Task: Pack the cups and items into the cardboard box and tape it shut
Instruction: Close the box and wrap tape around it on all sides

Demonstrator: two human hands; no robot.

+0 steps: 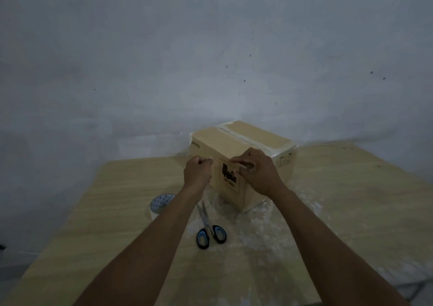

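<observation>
Head view, scissors [207, 223] beside cardboard box [234, 141], left forearm [164, 235] overlapping blue-dotted bowl [160, 201]

One wide-angle view, worn on the person's head, looks forward and down across the pale wood-grain bench [351, 200] toward the grey plaster wall [210, 48] at 12 o'clock. It sits close: forearms enter from 6 o'clock, left hand [198, 174] and right hand [255, 172] near centre.

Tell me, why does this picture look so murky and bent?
Head view: dim, bluish light and overall softness leave the cardboard box print unreadable; head view again, the wide lens bows the table at its far edge; no glare, and the scissors stay fairly distinct.
</observation>
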